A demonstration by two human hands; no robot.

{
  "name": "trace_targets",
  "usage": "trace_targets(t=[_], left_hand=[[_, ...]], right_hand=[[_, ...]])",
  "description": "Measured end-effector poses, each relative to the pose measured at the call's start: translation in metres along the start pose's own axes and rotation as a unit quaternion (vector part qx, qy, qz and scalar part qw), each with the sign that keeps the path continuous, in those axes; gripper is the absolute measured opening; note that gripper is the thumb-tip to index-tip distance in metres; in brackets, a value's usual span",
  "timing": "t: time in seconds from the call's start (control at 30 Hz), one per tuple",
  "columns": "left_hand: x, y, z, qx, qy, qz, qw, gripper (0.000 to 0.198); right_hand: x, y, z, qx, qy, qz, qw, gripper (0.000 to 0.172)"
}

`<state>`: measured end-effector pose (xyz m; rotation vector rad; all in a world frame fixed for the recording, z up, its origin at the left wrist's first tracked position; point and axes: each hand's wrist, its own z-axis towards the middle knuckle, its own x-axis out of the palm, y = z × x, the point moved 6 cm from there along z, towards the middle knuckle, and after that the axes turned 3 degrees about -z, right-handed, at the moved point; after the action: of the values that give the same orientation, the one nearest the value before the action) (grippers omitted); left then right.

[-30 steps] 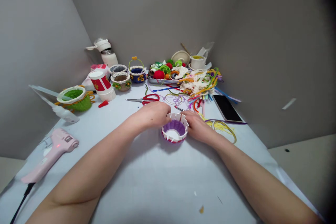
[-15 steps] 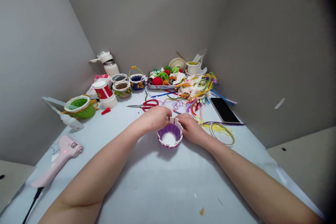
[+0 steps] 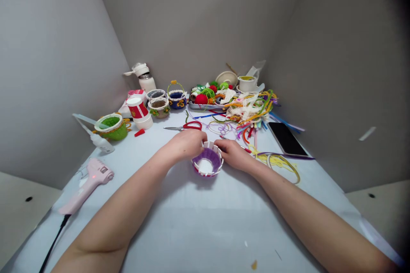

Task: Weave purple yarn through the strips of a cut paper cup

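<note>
A small paper cup (image 3: 206, 163) with cut white rim strips and purple weaving round its wall stands at the middle of the table. My left hand (image 3: 185, 143) curls round the cup's left rim, fingers closed on it. My right hand (image 3: 231, 153) pinches at the cup's right rim, fingers pressed together. A purple cord (image 3: 285, 155) trails off to the right of the right hand.
Red scissors (image 3: 187, 126) lie just behind the hands. A pink glue gun (image 3: 88, 183) lies at left, a phone (image 3: 286, 138) at right. Finished little baskets (image 3: 166, 100), a green basket (image 3: 112, 126), a red cup stack (image 3: 139, 113), a tray of yarn (image 3: 205, 96) and loose cords (image 3: 250, 113) crowd the back.
The view has shifted so everything sits slightly further right. Both hands stay at the cup, with the cup turned a little between them.
</note>
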<state>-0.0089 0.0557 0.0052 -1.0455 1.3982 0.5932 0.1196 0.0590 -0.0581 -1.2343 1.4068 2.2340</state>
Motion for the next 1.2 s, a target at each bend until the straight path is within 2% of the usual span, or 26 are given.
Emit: trace_targets(t=[0.17,0.4,0.6,0.8,1.0,1.2], left_hand=[[0.001,-0.004,0.006,0.025,-0.007,-0.060,0.998,0.024],[0.014,0.000,0.015,0.033,-0.026,-0.092,0.995,0.018],[0.013,-0.001,0.011,0.012,-0.043,-0.092,0.995,0.017],[0.010,-0.005,0.006,-0.001,-0.044,-0.078,0.996,0.019],[0.010,-0.008,0.004,-0.010,-0.047,-0.063,0.997,0.022],[0.009,-0.011,0.003,-0.013,-0.049,-0.054,0.997,0.023]], right_hand=[[-0.002,0.001,-0.004,-0.025,-0.022,-0.002,0.999,0.017],[-0.008,0.000,-0.005,-0.004,-0.035,0.004,0.999,0.018],[-0.018,-0.003,-0.008,0.036,-0.017,0.068,0.997,0.017],[-0.031,0.001,-0.011,0.101,-0.041,0.153,0.982,0.020],[-0.036,0.028,-0.014,0.055,-0.071,0.074,0.993,0.018],[-0.036,0.038,-0.014,0.035,-0.088,0.027,0.995,0.016]])
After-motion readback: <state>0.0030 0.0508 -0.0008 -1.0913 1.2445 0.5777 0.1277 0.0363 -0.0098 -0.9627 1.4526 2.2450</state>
